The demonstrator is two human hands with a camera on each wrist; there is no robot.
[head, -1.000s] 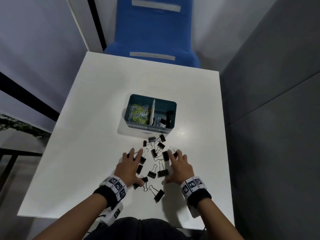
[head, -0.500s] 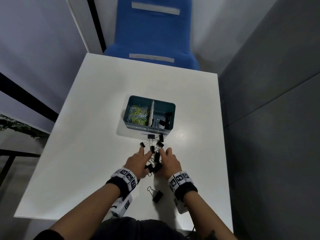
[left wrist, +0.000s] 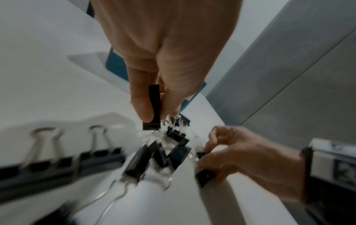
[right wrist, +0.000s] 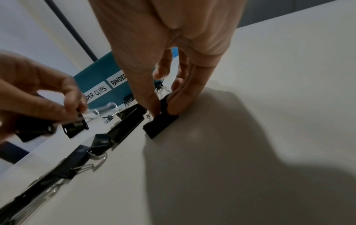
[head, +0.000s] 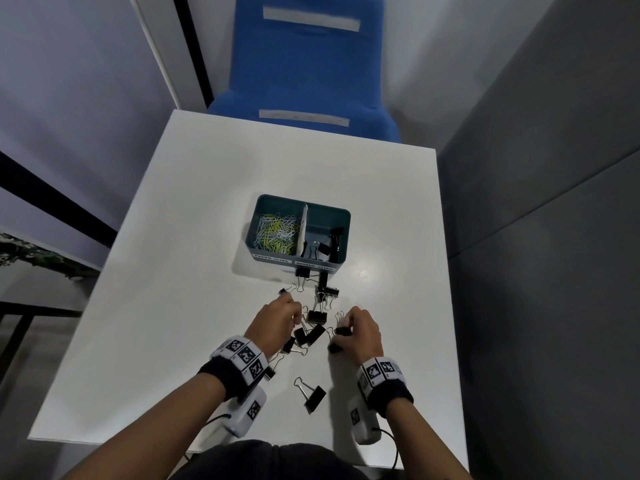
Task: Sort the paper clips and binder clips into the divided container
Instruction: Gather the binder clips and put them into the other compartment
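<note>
1. Worktop [head: 207, 271]: white, and it carries everything listed below. A blue chair [head: 304, 64] stands at its far edge, well beyond both hands.

2. Container [head: 341, 237]: teal, divided in two, ahead of both hands. The compartment on the left-hand side holds the paper clips [head: 277, 230]; the one on the right-hand side holds a few binder clips. Its front labels read "PAPER CLIPS" and "BINDER".

3. Loose binder clips [head: 317, 317]: black, scattered between the two hands and forward to the foot of the container. One stray clip [head: 311, 396] lies behind the hands, between the wrists.

4. Left hand [head: 277, 318]: fingers curled, its grip pinching a black binder clip [left wrist: 154, 106] clear in the left wrist view.

5. Right hand [head: 360, 332]: thumb and fingers pinch a black binder clip [right wrist: 161, 123] that sits on the worktop.

6. Step in hand, by judgement: gathering binder clips; no loose paper clips are visible on the worktop.

7. Next move, by judgement: lift both clips and carry them forward to the right-hand compartment.

8. Obstructions: clips at the container's front wall lie in the path, and interlocked wire handles may drag neighbouring clips along.
</note>
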